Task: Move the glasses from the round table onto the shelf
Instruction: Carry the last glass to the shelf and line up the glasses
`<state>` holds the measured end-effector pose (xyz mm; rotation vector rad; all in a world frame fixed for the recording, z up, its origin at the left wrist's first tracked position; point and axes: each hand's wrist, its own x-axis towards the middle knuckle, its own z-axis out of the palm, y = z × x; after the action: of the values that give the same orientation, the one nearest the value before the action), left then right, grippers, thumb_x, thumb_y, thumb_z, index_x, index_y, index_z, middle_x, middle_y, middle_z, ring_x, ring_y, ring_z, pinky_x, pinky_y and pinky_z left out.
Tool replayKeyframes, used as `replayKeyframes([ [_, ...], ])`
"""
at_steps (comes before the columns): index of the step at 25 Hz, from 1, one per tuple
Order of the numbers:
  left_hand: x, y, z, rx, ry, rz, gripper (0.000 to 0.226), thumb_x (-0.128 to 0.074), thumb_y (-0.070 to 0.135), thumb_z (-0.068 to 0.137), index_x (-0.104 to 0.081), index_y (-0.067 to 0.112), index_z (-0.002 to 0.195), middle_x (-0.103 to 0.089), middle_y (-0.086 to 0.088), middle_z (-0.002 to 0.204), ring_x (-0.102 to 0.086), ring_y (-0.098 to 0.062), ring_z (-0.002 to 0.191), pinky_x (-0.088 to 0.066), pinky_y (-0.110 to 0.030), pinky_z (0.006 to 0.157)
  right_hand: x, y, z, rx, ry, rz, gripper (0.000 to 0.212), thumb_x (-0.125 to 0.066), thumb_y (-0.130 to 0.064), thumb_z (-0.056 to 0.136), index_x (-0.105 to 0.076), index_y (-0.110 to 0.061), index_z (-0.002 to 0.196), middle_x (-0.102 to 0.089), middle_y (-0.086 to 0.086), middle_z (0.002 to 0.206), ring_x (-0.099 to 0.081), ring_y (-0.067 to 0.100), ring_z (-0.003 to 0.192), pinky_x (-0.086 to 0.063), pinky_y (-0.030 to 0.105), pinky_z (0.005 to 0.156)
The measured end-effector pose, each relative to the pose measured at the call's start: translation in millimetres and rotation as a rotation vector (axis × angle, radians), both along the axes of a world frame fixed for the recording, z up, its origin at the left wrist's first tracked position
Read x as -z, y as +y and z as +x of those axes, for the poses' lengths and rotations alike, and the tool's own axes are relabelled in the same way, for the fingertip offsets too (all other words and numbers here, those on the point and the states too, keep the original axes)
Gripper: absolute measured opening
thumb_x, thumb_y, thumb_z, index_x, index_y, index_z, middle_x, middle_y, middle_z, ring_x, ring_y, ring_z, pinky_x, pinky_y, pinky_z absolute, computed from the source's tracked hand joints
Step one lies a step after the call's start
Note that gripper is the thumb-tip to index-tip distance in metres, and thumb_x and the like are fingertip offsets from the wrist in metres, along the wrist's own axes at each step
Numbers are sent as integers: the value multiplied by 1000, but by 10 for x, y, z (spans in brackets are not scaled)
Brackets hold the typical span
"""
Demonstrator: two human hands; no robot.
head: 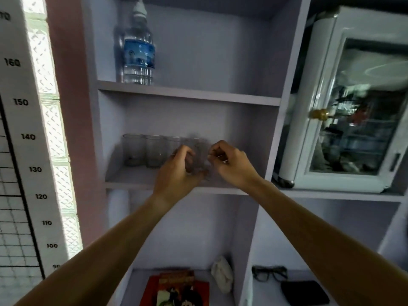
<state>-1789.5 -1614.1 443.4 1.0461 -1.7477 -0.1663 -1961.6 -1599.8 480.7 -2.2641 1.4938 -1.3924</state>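
Here I see both hands raised to the middle shelf (141,182) of a pale lilac unit; the left hand (176,171) is curled around a clear glass (198,157) standing on the board, fingers wrapped about its side, though blur keeps me from telling how firmly it presses; the right hand (231,164) sits just beside it with fingers (215,151) bent inward at the same glass's rim or the next one, and I cannot tell whether it truly holds anything. Further left on that shelf stand more glasses (144,151) in a row, upright and close together, the nearest partly hidden by the left hand. On the shelf above stands a water bottle (138,54) with a blue label; below lie a red book (176,288), a pale crumpled lump (221,274), black spectacles (269,272) and a dark wallet (303,292); to the right stands a white glass-fronted cabinet (353,102); a height chart (24,133) hangs at left.
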Motion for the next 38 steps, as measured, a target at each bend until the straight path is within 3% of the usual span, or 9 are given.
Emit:
replayKeyframes([
  [3, -4, -105, -147, 20, -31, 19, 43, -75, 60, 70, -54, 30, 94, -65, 11, 88, -63, -11, 78, -52, -32, 65, 3, -4, -126, 40, -28, 36, 7, -62, -23, 93, -63, -22, 101, -71, -4, 96, -67, 10, 84, -53, 18, 73],
  [6, -2, -204, -251, 31, -100, 17, 29, -74, 48, 77, -54, 29, 87, -67, 10, 84, -64, -12, 74, -53, -33, 66, 28, -80, -196, 98, -35, 46, 15, -64, -28, 93, -62, -23, 108, -71, -2, 102, -68, 14, 87, -57, 25, 77],
  [9, 33, -263, -268, 62, -163, 18, 28, -70, 39, 79, -56, 26, 98, -68, 7, 93, -67, -17, 81, -57, -41, 69, 59, -161, -224, 127, -106, 68, 25, -70, -29, 90, -59, -27, 113, -70, -4, 103, -67, 13, 89, -55, 22, 74],
  [16, 41, -273, -260, 20, -286, -2, 50, -64, 36, 76, -54, 27, 124, -71, 2, 113, -68, -22, 98, -57, -37, 76, 133, -329, -219, 171, -202, 56, 36, -71, -21, 89, -57, -28, 121, -70, -1, 110, -66, 11, 90, -52, 18, 73],
  [19, 34, -273, -258, 17, -289, -7, 49, -62, 33, 73, -56, 29, 122, -70, 1, 112, -67, -26, 97, -57, -38, 75, 142, -385, -192, 181, -206, 48, 35, -72, -22, 88, -58, -27, 120, -70, -1, 112, -66, 11, 91, -52, 16, 71],
  [29, -23, -250, -255, 71, -242, 16, 40, -61, 33, 79, -61, 27, 118, -68, -3, 113, -66, -27, 98, -57, -42, 78, 141, -436, -132, 213, -194, 66, 39, -68, -18, 89, -55, -30, 123, -65, 5, 123, -66, 23, 106, -58, 33, 86],
  [33, -13, -271, -60, -31, -190, -182, 39, -62, 39, 79, -67, 22, 113, -66, -3, 109, -61, -27, 102, -54, -41, 81, 171, -300, -57, 251, -18, 9, 59, -69, -25, 85, -45, -35, 138, -39, 8, 149, -45, 32, 132, -44, 44, 106],
  [35, 23, -342, 147, -265, -291, -295, 51, -58, 47, 76, -64, 27, 123, -59, -4, 127, -51, -34, 117, -48, -48, 93, 190, -263, 7, 263, 181, -24, 70, -67, -34, 86, -35, -40, 147, -16, 6, 163, -17, 33, 149, -25, 52, 118],
  [38, 44, -407, 394, -471, -408, -203, 68, -56, 65, 77, -42, 46, 141, -28, -10, 159, -22, -48, 142, -22, -70, 107, 239, -319, 99, 250, 354, -19, 75, -58, -47, 91, -18, -44, 153, 8, 2, 167, 12, 28, 153, -2, 55, 121],
])
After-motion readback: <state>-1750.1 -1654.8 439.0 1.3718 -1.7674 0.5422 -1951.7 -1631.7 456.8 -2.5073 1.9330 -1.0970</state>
